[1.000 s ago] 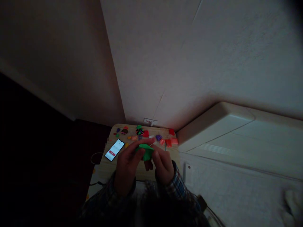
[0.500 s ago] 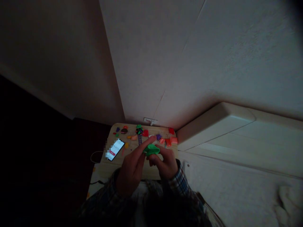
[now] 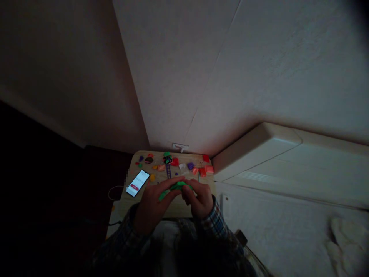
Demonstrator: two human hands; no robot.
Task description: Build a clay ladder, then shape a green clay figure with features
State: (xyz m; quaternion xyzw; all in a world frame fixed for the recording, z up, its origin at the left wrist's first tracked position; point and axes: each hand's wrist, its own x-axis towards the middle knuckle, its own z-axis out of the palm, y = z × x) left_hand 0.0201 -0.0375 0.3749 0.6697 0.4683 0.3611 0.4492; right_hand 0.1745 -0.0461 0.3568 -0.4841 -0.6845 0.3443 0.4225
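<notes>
A bright green, soft-looking piece [image 3: 179,185], perhaps modelling clay, is held between my two hands above the small wooden table [image 3: 178,211]. My left hand [image 3: 152,203] is closed on its left part, and a bit of green shows between thumb and fingers. On the other end, my right hand [image 3: 201,197] pinches it with thumb and fingers. Much of the piece is covered by my fingers. Beyond the hands lie a purple ladder-shaped strip [image 3: 168,171], a white scrap [image 3: 182,166] and a purple lump [image 3: 190,166].
A lit phone [image 3: 137,184] lies on the table's left side, with a cable [image 3: 109,192] beyond the edge. Several red and pink pieces [image 3: 203,171] are at the back right. The wall [image 3: 178,96] closes off the back; a white headboard-like panel [image 3: 265,154] stands right.
My left fingers have come down over the green piece and closer to my right hand. The green piece looks flatter and more covered. The view has shifted slightly.
</notes>
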